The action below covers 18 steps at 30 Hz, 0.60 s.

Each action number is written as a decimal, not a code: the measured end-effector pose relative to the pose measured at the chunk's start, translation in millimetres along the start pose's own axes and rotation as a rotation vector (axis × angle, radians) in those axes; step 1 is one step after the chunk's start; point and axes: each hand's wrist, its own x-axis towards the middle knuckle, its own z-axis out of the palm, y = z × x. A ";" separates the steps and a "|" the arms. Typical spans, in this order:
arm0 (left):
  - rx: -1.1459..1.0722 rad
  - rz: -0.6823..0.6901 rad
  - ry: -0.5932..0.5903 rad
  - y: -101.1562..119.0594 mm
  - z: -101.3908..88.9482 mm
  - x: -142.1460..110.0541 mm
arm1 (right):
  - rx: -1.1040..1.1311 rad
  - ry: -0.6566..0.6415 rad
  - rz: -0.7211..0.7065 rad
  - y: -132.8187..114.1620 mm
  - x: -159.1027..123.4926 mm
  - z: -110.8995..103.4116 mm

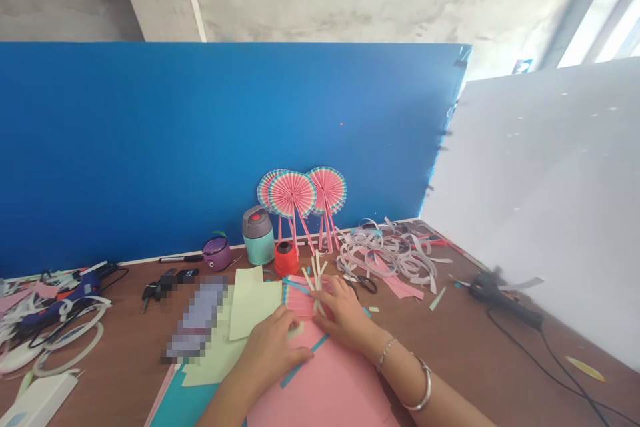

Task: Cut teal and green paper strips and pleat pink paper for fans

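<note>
My left hand (275, 349) rests on a pink paper sheet (345, 393), thumb apart from its bent fingers, near a narrow blue strip (291, 376). Several thin pale yellow paper strips (317, 272) fan upward from between the thumb and forefinger of my right hand (346, 312). Just beyond both hands lies a pink pleated paper piece (299, 303) with blue and pale bands at its left end. The fingers partly hide its near and right edges. To its left are pale yellow paper sheets (255, 310).
Round pink paper fans (293, 195) lean at the blue partition (200, 147), behind a teal jar (260, 247) and red container (286, 259). Curled white strips (387, 253) and scissors (367, 284) lie right. A black glue gun (505, 297) trails its cable. Clutter (65, 313) fills the left.
</note>
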 end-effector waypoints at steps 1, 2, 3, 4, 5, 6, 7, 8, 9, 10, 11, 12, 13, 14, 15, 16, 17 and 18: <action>0.007 -0.001 -0.015 1.2 -0.1 -0.7 | -0.018 0.012 0.032 1.9 0.5 1.0; 0.014 -0.001 -0.029 3.2 -0.6 -1.6 | -0.031 0.021 0.058 3.9 0.9 1.9; 0.020 0.002 -0.041 5.6 -1.2 -2.6 | -0.040 0.026 0.076 5.6 1.3 2.8; 0.026 0.002 -0.050 8.1 -1.9 -3.5 | -0.046 0.029 0.085 7.0 1.6 3.5; 0.029 -0.003 -0.057 10.4 -2.4 -4.3 | -0.049 0.031 0.089 7.9 1.6 4.0; 0.032 -0.012 -0.061 12.3 -2.8 -4.7 | -0.048 0.029 0.088 8.4 1.6 4.1; 0.033 -0.017 -0.063 13.4 -2.9 -4.8 | -0.044 0.026 0.087 8.4 1.5 4.0; 0.035 -0.018 -0.063 13.6 -2.7 -4.5 | -0.036 0.024 0.085 8.1 1.3 3.5; 0.040 -0.010 -0.060 13.1 -2.2 -3.9 | -0.024 0.023 0.084 7.6 1.2 2.7; 0.047 0.003 -0.051 11.9 -1.5 -3.1 | -0.011 0.022 0.081 6.9 1.3 1.7; 0.055 0.021 -0.038 10.3 -0.6 -2.2 | 0.004 0.020 0.077 6.1 1.4 0.6; 0.063 0.038 -0.025 8.6 0.4 -1.4 | 0.019 0.021 0.071 5.4 1.6 -0.5; 0.069 0.052 -0.012 7.0 1.3 -0.7 | 0.035 0.024 0.063 4.9 1.9 -1.5; 0.074 0.061 0.002 5.8 2.0 -0.2 | 0.051 0.027 0.053 4.5 2.2 -2.3; 0.078 0.064 0.014 5.0 2.5 0.0 | 0.066 0.031 0.040 4.3 2.5 -2.8; 0.085 0.060 0.022 4.8 2.8 0.0 | 0.080 0.036 0.026 4.4 2.8 -2.9; 0.093 0.055 0.026 5.2 2.7 -0.2 | 0.094 0.042 0.009 4.7 3.0 -2.8; 0.100 0.050 0.026 5.9 2.4 -0.4 | 0.108 0.050 -0.009 5.2 3.1 -2.4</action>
